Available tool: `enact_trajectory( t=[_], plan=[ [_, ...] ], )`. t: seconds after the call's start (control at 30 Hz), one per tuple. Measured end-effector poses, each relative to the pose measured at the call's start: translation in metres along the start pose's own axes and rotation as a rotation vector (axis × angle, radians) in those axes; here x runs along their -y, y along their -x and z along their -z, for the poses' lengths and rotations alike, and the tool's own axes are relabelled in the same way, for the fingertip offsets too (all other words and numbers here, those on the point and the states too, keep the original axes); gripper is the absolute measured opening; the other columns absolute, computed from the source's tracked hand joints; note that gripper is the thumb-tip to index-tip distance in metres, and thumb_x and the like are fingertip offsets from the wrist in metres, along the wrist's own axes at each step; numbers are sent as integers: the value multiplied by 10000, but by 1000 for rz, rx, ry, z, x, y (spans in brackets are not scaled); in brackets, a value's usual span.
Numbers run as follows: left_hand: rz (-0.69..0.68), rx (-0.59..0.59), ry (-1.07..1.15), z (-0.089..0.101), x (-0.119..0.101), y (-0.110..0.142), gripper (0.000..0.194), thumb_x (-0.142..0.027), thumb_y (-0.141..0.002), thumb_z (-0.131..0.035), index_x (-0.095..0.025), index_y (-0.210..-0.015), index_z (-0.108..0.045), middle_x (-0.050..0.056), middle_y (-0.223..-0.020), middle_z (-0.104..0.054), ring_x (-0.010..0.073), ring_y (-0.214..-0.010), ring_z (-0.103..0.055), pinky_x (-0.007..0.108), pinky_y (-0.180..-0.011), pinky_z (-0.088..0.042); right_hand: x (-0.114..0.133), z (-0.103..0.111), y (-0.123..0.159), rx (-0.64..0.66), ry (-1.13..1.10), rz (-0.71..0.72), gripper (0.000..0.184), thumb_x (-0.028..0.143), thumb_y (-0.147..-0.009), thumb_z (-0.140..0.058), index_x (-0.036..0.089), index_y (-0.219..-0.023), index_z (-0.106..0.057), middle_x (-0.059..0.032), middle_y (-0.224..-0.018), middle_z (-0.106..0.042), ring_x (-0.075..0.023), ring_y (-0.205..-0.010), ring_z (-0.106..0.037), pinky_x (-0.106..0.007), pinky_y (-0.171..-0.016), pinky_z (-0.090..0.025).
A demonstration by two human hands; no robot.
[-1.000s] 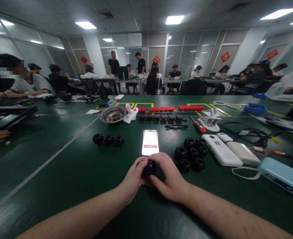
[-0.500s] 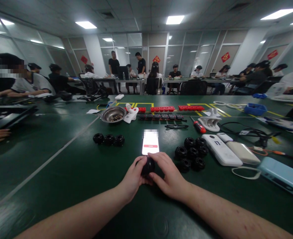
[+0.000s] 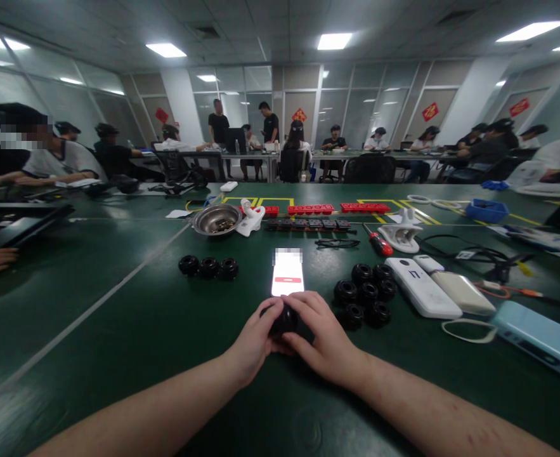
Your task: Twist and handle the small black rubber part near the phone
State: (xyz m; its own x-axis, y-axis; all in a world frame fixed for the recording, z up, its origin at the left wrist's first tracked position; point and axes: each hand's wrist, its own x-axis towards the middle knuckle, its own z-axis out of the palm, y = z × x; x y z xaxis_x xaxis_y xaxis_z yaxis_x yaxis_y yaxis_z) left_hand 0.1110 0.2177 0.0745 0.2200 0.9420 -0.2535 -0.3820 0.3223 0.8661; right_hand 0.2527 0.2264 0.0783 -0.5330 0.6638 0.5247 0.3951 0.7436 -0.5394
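Note:
My left hand (image 3: pixel 253 339) and my right hand (image 3: pixel 325 339) meet just above the green table (image 3: pixel 118 330) and together grip one small black rubber wheel (image 3: pixel 283 319), which their fingers mostly cover. Right behind them lies a lit phone (image 3: pixel 287 274) with a red bar on its screen. A pile of several black wheels (image 3: pixel 366 295) rests to the right of my right hand. Three more black wheels (image 3: pixel 208 267) stand in a row to the left, beyond my left hand.
Further back are a metal bowl (image 3: pixel 215 219), red strips (image 3: pixel 311 208), a dark strip of parts (image 3: pixel 308 223) and a red-handled screwdriver (image 3: pixel 378 241). White and pale devices (image 3: pixel 422 287) and a light-blue case (image 3: pixel 539 336) lie at right. People sit along both sides and the far tables.
Both hands with the wheel have crept slightly away from me, toward the phone. Nothing else on the table has moved.

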Motion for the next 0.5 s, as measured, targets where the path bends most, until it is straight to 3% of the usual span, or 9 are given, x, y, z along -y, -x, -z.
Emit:
enact_trajectory(
  t=[0.1, 0.2, 0.3, 0.4, 0.5],
  plan=[
    [-34, -26, 27, 0, 1, 2, 240, -298, -722, -505, -203, -941, -493, 29, -841, -526, 143, -701, -531, 245, -554, -431, -1, -2, 0, -38, 14, 16, 520, 249, -723, -570, 177, -1190, -355, -83, -1128, -451, -225, -1040, -386, -398, -907, -304],
    [-27, -1, 49, 0, -1, 5, 261, -243, -707, -502, -213, -965, -473, 27, -877, -528, 145, -720, -539, 262, -601, -433, -2, -2, -2, -54, 49, -53, 437, 341, -709, -598, 190, -1092, -451, -69, -1024, -507, -230, -960, -430, -399, -842, -346],
    [-4, 47, 30, 0, -2, 5, 275, -291, -729, -475, -221, -994, -448, 32, -878, -519, 161, -716, -539, 293, -592, -441, -2, 0, -3, -47, 74, -90, 343, 314, -728, -583, 194, -1036, -495, -60, -956, -527, -220, -902, -448, -383, -792, -372],
    [15, 21, 2, -1, -2, 2, 312, -419, -756, -423, -193, -966, -468, 44, -824, -517, 168, -693, -531, 297, -553, -443, 0, 0, -1, -10, 63, -18, 395, 234, -744, -550, 194, -1122, -439, -66, -1032, -496, -218, -958, -423, -378, -839, -353],
    [1, -23, -19, -2, -2, 1, 300, -404, -742, -460, -181, -940, -494, 41, -805, -519, 165, -699, -519, 268, -526, -434, 1, -1, 2, -10, 76, 45, 480, 196, -748, -512, 178, -1201, -352, -82, -1116, -450, -227, -1046, -373, -398, -909, -298]
  ],
)
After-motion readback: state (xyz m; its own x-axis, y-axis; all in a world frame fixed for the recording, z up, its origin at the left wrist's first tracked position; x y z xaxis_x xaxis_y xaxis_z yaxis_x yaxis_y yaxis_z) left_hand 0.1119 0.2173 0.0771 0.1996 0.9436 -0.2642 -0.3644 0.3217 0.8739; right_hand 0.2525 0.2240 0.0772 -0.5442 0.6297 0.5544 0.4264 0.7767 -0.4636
